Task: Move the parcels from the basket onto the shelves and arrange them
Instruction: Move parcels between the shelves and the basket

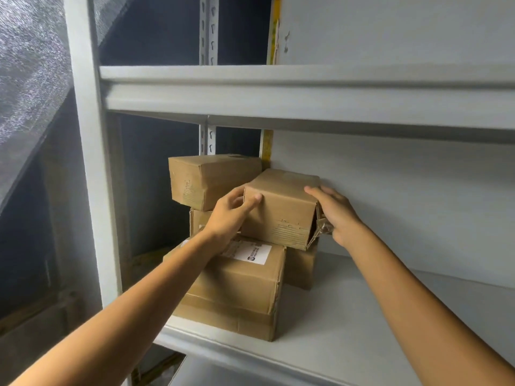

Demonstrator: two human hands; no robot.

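A brown cardboard parcel point(281, 210) sits tilted on top of the stack at the left end of the grey shelf point(362, 316). My left hand point(227, 215) grips its left end, thumb on the front face. My right hand point(337, 213) holds its right end, where a flap hangs loose. Behind it to the left lies another parcel point(206, 178) on a partly hidden box. In front stands a larger parcel with a white label point(239, 288). A further box point(301, 267) shows under the held parcel. The basket is out of view.
The upper shelf beam point(306, 93) runs across just above the stack. A grey upright post point(92, 168) stands at the left. The back panel point(404, 190) closes the shelf behind. A dark mesh screen point(30, 79) hangs at far left.
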